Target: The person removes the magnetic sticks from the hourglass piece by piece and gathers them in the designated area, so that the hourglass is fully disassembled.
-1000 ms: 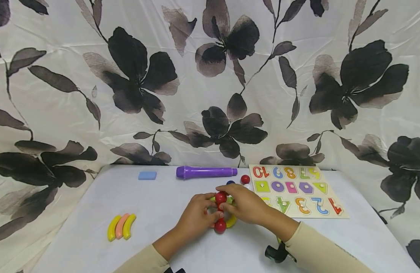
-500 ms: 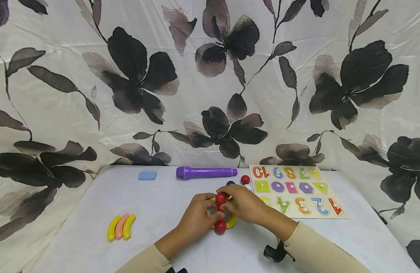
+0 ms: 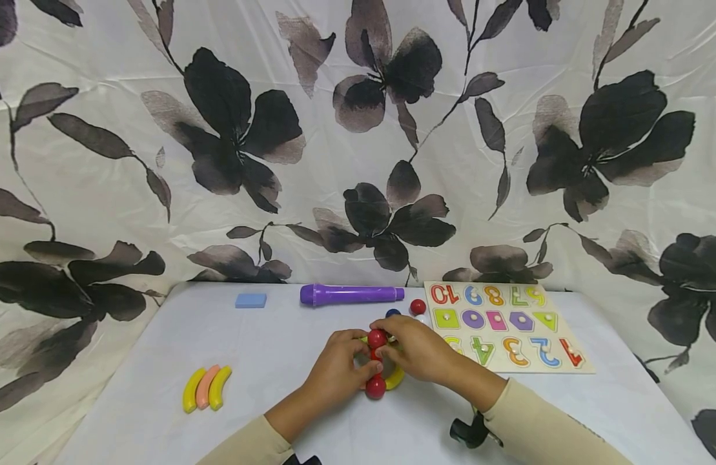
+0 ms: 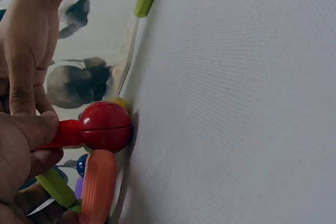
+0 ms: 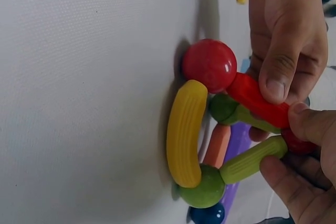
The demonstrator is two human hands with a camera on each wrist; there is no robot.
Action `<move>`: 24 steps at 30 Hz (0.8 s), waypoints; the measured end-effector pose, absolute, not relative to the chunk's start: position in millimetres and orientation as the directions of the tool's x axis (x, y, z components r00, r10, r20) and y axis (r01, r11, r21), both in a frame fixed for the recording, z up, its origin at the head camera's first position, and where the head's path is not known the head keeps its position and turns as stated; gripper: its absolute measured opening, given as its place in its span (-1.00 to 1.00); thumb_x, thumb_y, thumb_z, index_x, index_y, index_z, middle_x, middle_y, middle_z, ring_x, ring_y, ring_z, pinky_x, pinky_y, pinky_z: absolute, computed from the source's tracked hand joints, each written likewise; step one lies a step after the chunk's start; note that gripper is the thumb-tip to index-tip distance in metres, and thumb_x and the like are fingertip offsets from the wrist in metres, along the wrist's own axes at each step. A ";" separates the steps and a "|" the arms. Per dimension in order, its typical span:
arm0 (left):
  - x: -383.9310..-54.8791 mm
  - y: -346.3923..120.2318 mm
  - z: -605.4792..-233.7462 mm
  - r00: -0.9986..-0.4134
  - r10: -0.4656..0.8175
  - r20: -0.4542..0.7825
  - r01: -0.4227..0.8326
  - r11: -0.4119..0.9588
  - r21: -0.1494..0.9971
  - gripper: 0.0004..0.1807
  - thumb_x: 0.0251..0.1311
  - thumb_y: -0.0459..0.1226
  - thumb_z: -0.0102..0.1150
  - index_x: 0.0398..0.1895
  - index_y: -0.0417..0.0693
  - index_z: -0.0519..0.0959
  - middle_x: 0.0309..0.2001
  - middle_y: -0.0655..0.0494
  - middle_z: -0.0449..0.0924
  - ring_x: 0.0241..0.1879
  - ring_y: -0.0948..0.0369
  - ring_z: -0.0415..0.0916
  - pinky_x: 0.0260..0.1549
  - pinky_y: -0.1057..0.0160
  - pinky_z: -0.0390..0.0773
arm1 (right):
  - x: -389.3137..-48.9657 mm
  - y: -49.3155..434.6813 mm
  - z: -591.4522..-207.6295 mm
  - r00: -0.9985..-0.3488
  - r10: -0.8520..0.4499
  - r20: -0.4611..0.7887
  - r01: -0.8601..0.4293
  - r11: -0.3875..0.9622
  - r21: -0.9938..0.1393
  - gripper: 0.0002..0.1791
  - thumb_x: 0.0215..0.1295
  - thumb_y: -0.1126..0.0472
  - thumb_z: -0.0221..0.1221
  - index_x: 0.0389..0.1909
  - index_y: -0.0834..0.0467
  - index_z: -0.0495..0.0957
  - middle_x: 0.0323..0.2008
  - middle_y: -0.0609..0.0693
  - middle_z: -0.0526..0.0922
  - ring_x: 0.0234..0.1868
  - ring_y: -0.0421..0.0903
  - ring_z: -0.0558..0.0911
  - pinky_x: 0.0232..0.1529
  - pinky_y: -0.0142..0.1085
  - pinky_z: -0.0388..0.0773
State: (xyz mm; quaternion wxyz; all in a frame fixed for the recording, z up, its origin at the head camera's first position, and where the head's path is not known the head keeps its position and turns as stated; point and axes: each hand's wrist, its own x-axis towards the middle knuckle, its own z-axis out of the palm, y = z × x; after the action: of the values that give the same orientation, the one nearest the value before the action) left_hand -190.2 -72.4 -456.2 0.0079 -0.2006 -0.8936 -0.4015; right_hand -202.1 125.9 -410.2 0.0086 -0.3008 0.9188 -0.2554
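Note:
A small frame of toy building sticks and balls stands between the two hands. My left hand (image 3: 336, 363) pinches its red stick (image 5: 257, 98), which slants from a low red ball (image 5: 210, 65) to a top red ball (image 3: 377, 338). Thumb and fingers of my right hand (image 3: 421, 349) pinch around the top ball, also touching the upper end of a light green stick (image 5: 252, 160). The base includes a curved yellow stick (image 5: 186, 135), a curved orange stick (image 4: 98, 187) and a green ball (image 5: 203, 187). Fingers hide part of the top joint.
Loose curved sticks (image 3: 203, 387) lie at the left; a blue block (image 3: 250, 299) and purple toy microphone (image 3: 352, 294) sit at the back. A loose red ball (image 3: 418, 307) and blue ball (image 3: 393, 312) lie beside the number puzzle board (image 3: 509, 326).
Both hands keep their hold on the frame and barely move. The top red ball sits very slightly lower in view than a second ago.

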 end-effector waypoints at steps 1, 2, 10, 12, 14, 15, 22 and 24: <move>-190.2 -72.4 -456.3 -0.920 0.352 0.171 0.362 0.597 0.716 -0.81 0.15 -0.19 0.51 -0.48 -0.01 0.67 0.17 -0.06 0.58 0.28 -0.07 0.38 0.29 -0.15 0.38 | -202.1 126.0 -410.5 -0.819 -0.557 0.139 -0.550 0.690 -0.470 -0.53 0.35 0.20 0.37 0.25 0.17 0.56 -0.01 0.00 0.67 -0.06 -0.14 0.61 0.00 -0.27 0.64; -190.4 -72.5 -456.4 -0.921 0.352 0.167 0.358 0.596 0.718 -0.81 0.15 -0.18 0.51 -0.47 -0.01 0.67 0.17 -0.06 0.58 0.29 -0.07 0.37 0.30 -0.16 0.37 | -202.2 126.1 -410.9 -0.818 -0.558 0.139 -0.552 0.692 -0.465 -0.53 0.35 0.20 0.36 0.25 0.17 0.56 -0.01 0.00 0.67 -0.06 -0.14 0.61 0.01 -0.26 0.64; -190.7 -72.4 -457.6 -0.924 0.350 0.156 0.346 0.591 0.729 -0.80 0.16 -0.19 0.51 -0.48 0.00 0.65 0.17 -0.05 0.56 0.30 -0.07 0.35 0.30 -0.15 0.37 | -202.8 127.5 -412.2 -0.813 -0.564 0.142 -0.560 0.693 -0.455 -0.52 0.37 0.18 0.35 0.26 0.16 0.56 0.01 0.00 0.67 -0.05 -0.15 0.60 0.03 -0.24 0.64; -190.4 -72.5 -457.4 -0.924 0.349 0.154 0.345 0.592 0.729 -0.80 0.16 -0.19 0.51 -0.47 0.00 0.65 0.18 -0.05 0.56 0.30 -0.07 0.35 0.30 -0.15 0.37 | -202.9 127.6 -412.0 -0.811 -0.568 0.139 -0.561 0.689 -0.459 -0.52 0.38 0.18 0.34 0.27 0.17 0.55 0.02 0.01 0.67 -0.04 -0.14 0.60 0.03 -0.24 0.63; -190.6 -72.6 -457.2 -0.925 0.348 0.151 0.342 0.592 0.729 -0.81 0.16 -0.19 0.50 -0.47 0.00 0.65 0.18 -0.05 0.56 0.31 -0.07 0.35 0.30 -0.15 0.38 | -202.9 127.8 -411.7 -0.809 -0.571 0.137 -0.562 0.684 -0.466 -0.52 0.38 0.18 0.34 0.27 0.18 0.55 0.02 0.01 0.67 -0.03 -0.14 0.61 0.04 -0.25 0.63; -190.6 -72.5 -457.1 -0.925 0.349 0.150 0.342 0.594 0.728 -0.81 0.16 -0.19 0.50 -0.47 0.00 0.65 0.18 -0.06 0.56 0.31 -0.07 0.34 0.30 -0.15 0.37 | -202.9 127.8 -411.6 -0.809 -0.572 0.136 -0.561 0.681 -0.470 -0.52 0.38 0.18 0.33 0.27 0.19 0.55 0.01 0.01 0.67 -0.03 -0.14 0.61 0.03 -0.26 0.63; -191.2 -72.5 -456.9 -0.924 0.351 0.151 0.346 0.604 0.718 -0.81 0.16 -0.18 0.51 -0.48 0.01 0.66 0.19 -0.05 0.57 0.30 -0.05 0.36 0.29 -0.12 0.40 | -203.3 128.1 -411.2 -0.805 -0.580 0.122 -0.557 0.670 -0.491 -0.53 0.41 0.18 0.31 0.29 0.21 0.53 0.02 0.03 0.67 -0.04 -0.14 0.61 0.00 -0.31 0.64; -191.3 -72.5 -456.8 -0.924 0.352 0.150 0.347 0.605 0.717 -0.81 0.15 -0.18 0.51 -0.48 0.01 0.66 0.19 -0.05 0.57 0.30 -0.05 0.37 0.29 -0.12 0.40 | -203.4 128.2 -411.2 -0.808 -0.579 0.111 -0.548 0.669 -0.502 -0.52 0.42 0.18 0.30 0.29 0.22 0.52 0.03 0.04 0.67 -0.04 -0.14 0.62 -0.02 -0.33 0.64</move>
State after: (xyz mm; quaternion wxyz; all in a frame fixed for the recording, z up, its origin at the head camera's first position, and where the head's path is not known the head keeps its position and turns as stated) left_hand -191.3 -72.5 -456.8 -0.0032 -0.1950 -0.8957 -0.3995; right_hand -203.4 128.2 -411.2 0.0287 -0.3087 0.9130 -0.2652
